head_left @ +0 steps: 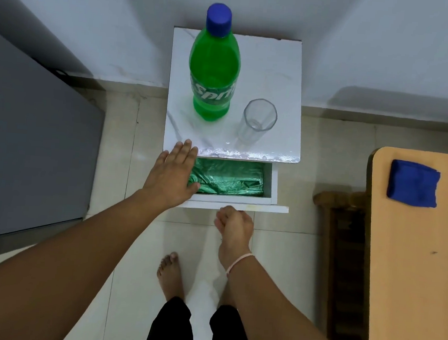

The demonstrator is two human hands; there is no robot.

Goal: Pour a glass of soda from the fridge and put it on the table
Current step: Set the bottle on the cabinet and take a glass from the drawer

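Note:
A green Sprite bottle (214, 68) with a blue cap stands upright on a small white cabinet top (277, 71). An empty clear glass (256, 122) stands just right of the bottle, nearer the front edge. Below the top, a white drawer (271, 201) is pulled out, with green plastic bags (227, 177) inside. My left hand (173, 176) lies flat, fingers spread, over the drawer's left side, fingertips at the cabinet's front edge. My right hand (233, 226) is curled at the drawer's front panel; whether it grips the panel is hidden.
A grey fridge (30, 136) stands at the left, door closed. At the right is a wooden table (414, 268) with a folded blue cloth (412, 183) on it, and a wooden chair (342, 261) beside it. My bare feet stand on the tiled floor.

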